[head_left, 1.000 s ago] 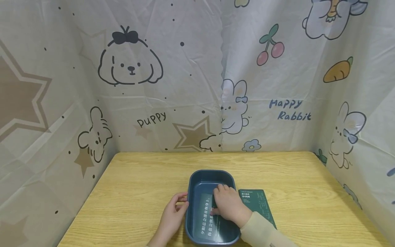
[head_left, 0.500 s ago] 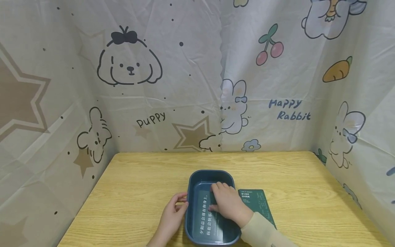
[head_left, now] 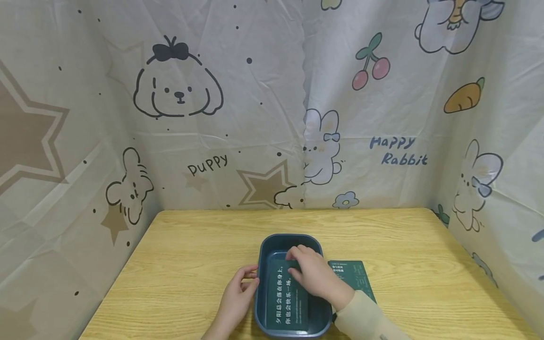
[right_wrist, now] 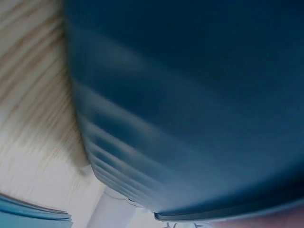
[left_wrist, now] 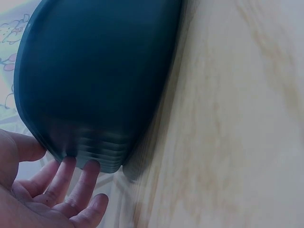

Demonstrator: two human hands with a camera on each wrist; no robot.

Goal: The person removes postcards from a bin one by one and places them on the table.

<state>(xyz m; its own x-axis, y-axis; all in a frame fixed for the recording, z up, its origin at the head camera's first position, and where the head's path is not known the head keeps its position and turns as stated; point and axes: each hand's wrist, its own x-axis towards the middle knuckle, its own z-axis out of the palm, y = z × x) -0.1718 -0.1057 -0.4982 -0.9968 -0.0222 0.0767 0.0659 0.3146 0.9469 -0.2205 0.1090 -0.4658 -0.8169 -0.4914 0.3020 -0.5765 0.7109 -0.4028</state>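
Note:
A dark blue rectangular basin (head_left: 260, 302) stands near the table's front edge, and a thin green notebook with white lettering (head_left: 282, 307) lies inside it. My right hand (head_left: 316, 276) reaches over the basin's right rim and pinches the notebook's far right corner between thumb and bent fingers. My left hand (head_left: 239, 293) is at the left side, relaxed fingertips touching the basin's outer wall. In the left wrist view the left fingers (left_wrist: 88, 178) rest against that wall below the rim. The basin's outer wall (right_wrist: 190, 118) fills most of the right wrist view and hides the right fingers.
Another green notebook (head_left: 354, 278) lies on the table to the right of the basin, partly behind the right wrist. Its layered edges (right_wrist: 35, 211) show in the right wrist view. The wooden table (head_left: 204, 231) backs onto a patterned cloth (head_left: 255, 118), which encloses three sides.
The notebook in the basin has turned slightly, its far end shifting left to line up with the left wall. My right thumb has moved toward its far corner. The left hand stays still.

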